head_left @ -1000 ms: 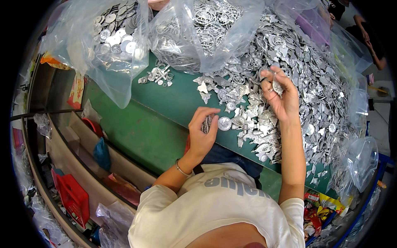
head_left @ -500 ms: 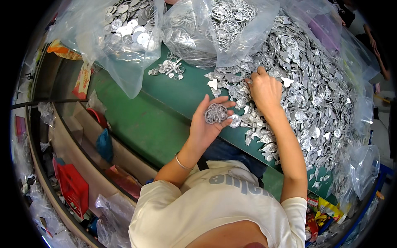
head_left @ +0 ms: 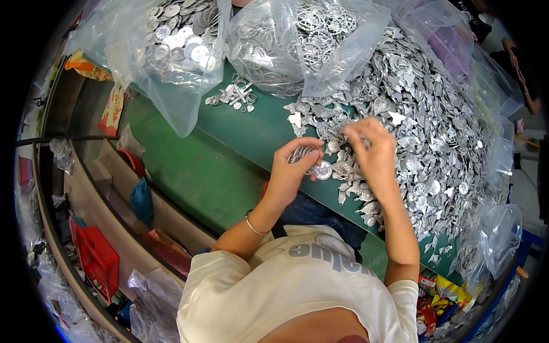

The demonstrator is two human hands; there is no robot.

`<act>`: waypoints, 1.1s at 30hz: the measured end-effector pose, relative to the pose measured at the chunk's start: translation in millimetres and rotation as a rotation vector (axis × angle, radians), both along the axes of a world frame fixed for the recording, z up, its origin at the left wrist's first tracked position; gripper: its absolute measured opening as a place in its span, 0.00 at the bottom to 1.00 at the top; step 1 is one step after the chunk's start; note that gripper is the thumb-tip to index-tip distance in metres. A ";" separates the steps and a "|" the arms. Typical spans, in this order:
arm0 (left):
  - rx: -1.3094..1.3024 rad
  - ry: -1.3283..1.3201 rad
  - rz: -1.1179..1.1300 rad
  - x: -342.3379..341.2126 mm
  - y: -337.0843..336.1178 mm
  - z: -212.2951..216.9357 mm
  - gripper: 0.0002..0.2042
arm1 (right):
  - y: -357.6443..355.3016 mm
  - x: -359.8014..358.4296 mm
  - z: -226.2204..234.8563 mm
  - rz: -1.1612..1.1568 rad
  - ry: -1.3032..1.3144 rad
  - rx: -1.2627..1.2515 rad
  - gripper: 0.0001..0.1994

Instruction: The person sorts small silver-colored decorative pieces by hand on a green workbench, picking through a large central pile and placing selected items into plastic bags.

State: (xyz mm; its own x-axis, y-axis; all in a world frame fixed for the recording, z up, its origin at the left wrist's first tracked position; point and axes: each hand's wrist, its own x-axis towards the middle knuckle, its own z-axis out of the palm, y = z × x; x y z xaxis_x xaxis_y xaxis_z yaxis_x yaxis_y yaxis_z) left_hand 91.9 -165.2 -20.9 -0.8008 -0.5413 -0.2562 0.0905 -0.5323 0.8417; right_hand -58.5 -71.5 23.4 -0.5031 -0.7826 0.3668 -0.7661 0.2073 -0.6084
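My left hand (head_left: 289,171) is curled round several round openwork metal ornaments (head_left: 299,154), silver-grey and stacked together, its thumb over them. To its right, my right hand (head_left: 376,154) hangs over the near edge of a big heap of flat silver-grey metal pieces (head_left: 434,126). Its thumb and fingers pinch together, and a small greyish piece shows blurred at their tips; its shape cannot be made out. Just beside my left fingertips, a round metal medallion (head_left: 323,170) lies on the green tabletop (head_left: 240,135).
At the back stand clear plastic bags, one with round metal discs (head_left: 194,46) and one with openwork ornaments (head_left: 326,28). A small group of metal parts (head_left: 233,95) lies before them. Left is a divided shelf with a red basket (head_left: 97,260). Another person's arm (head_left: 519,71) shows far right.
My right hand has lifted off the heap and come nearer to me. My left hand has turned and closed over the ornaments, which lay on its open palm before.
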 end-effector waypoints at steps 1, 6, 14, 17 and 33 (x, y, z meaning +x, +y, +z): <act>-0.432 -0.048 0.058 -5.9 -3.0 -0.1 0.13 | -3.4 -8.3 -1.6 -0.121 0.096 0.047 0.03; -1.107 -0.407 0.126 -23.2 -13.8 4.3 0.11 | -34.1 -13.9 -16.9 -0.228 0.363 0.469 0.08; -1.237 -0.646 -0.038 -37.8 -8.6 16.6 0.14 | -21.9 -28.8 -7.5 -0.224 0.129 0.373 0.11; -1.253 -0.579 0.006 -40.1 -4.9 12.9 0.14 | -10.4 -30.3 0.3 -0.279 -0.074 0.236 0.08; -0.033 -0.063 -0.107 -13.9 8.3 17.3 0.12 | 21.6 -7.1 -0.9 0.182 -0.572 0.118 0.08</act>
